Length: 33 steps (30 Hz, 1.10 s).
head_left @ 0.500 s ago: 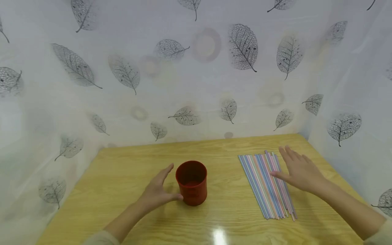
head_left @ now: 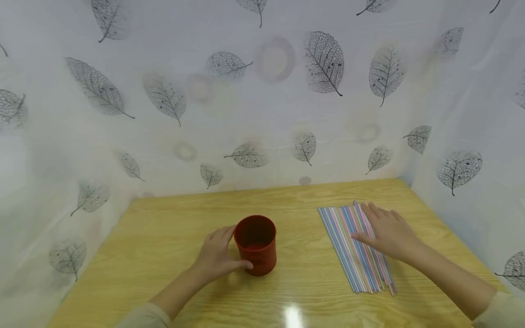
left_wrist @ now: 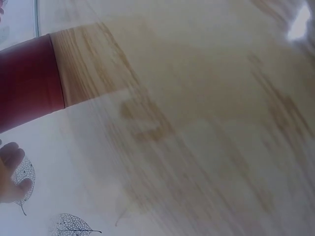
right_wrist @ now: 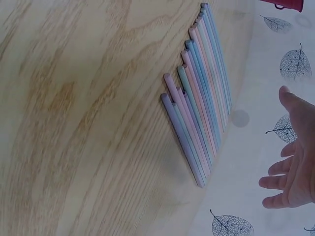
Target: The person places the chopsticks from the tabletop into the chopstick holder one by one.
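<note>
A dark red cup (head_left: pixel 256 250) stands upright with its mouth up at the middle of the wooden table. At its left side my left hand (head_left: pixel 217 257) holds it, thumb across the front of the wall and fingers reaching round behind the rim. In the left wrist view the cup (left_wrist: pixel 29 81) appears sideways, with a few fingers (left_wrist: pixel 10 162) below it. Pastel straws (head_left: pixel 348 246) lie side by side to the right. My right hand (head_left: pixel 387 232) is over their right side with spread, straight fingers. The right wrist view has those straws (right_wrist: pixel 206 83) beside the hand (right_wrist: pixel 298 157).
The light wooden table (head_left: pixel 172 228) carries the cup and the straws, with bare wood between them. A pale curtain (head_left: pixel 262 114) with leaf prints hangs along the table's back and both sides.
My left hand has moved in against the cup, its fingers now at the rim. My right hand has moved left and lower over the straws. Cup and straws stay put.
</note>
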{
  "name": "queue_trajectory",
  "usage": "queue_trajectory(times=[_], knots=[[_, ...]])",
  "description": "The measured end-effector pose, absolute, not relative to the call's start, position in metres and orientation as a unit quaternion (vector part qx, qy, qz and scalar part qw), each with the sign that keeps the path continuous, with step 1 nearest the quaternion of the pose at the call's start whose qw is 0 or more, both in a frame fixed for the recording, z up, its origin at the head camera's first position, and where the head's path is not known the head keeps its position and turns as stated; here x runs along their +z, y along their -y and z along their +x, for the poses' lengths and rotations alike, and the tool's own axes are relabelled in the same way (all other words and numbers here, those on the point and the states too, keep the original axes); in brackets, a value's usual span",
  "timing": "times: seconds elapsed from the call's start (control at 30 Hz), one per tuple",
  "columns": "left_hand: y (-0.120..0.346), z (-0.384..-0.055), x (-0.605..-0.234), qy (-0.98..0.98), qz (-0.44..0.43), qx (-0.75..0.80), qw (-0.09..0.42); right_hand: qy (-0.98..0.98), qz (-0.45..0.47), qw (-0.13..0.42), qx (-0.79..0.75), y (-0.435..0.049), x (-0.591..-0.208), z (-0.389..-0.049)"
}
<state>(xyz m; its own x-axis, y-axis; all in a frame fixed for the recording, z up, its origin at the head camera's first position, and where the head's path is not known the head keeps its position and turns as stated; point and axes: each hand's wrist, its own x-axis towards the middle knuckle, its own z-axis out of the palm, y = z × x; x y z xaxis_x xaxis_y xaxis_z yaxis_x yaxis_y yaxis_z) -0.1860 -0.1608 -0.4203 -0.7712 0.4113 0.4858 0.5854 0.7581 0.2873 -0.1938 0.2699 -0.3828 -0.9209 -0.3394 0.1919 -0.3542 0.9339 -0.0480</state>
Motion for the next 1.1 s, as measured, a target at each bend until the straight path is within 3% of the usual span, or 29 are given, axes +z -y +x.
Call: queue_trajectory(times=[0.33, 0.7, 1.1], knots=[[0.157, -0.188, -0.426, 0.910, -0.286, -0.142, 0.265, 0.975, 0.190, 0.104, 0.053, -0.252, -0.392, -0.194], [0.152, -0.188, -0.435, 0.912, -0.269, -0.185, 0.249, 0.968, 0.216, 0.120, 0.050, -0.236, -0.403, -0.193], [0.150, -0.187, -0.436, 0.902, -0.279, -0.173, 0.281, 0.972, 0.207, 0.106, 0.035, -0.223, -0.415, -0.193]])
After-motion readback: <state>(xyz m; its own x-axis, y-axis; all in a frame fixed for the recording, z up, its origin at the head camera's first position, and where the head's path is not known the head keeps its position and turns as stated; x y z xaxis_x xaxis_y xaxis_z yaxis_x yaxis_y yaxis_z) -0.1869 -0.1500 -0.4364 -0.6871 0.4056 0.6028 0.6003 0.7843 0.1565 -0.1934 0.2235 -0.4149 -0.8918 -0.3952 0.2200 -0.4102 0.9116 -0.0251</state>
